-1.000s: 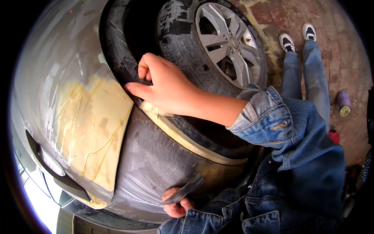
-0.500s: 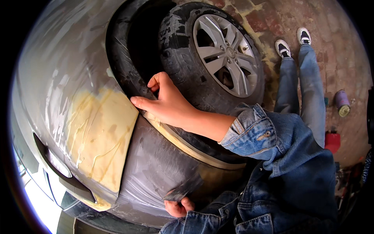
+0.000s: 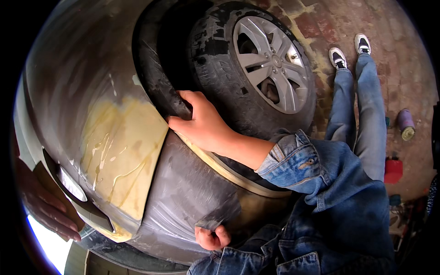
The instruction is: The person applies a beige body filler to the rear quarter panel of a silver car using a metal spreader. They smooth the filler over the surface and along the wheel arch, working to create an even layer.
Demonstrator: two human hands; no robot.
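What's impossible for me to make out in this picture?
In the head view:
Right hand: some fingertips, hidden behind the hand itself.
Dark flat blade: its gripped edge, covered by the left hand.
Third, blurred hand: its arm, cut off by the left rim.
Clutter, lower right: too small and dark.

scraper (image 3: 218, 218): grey | trim (image 3: 154, 62): black | panel (image 3: 107, 123): grey, yellow-patched | jacket (image 3: 348, 197): blue

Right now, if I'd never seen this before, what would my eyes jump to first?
Probably the big silver-spoked wheel with its black tyre, near the top middle. Next might be the yellow patch with drip-like streaks on the grey car body, left of the middle. Then the right hand at the dark wheel-arch edge, coming out of a blue denim sleeve.
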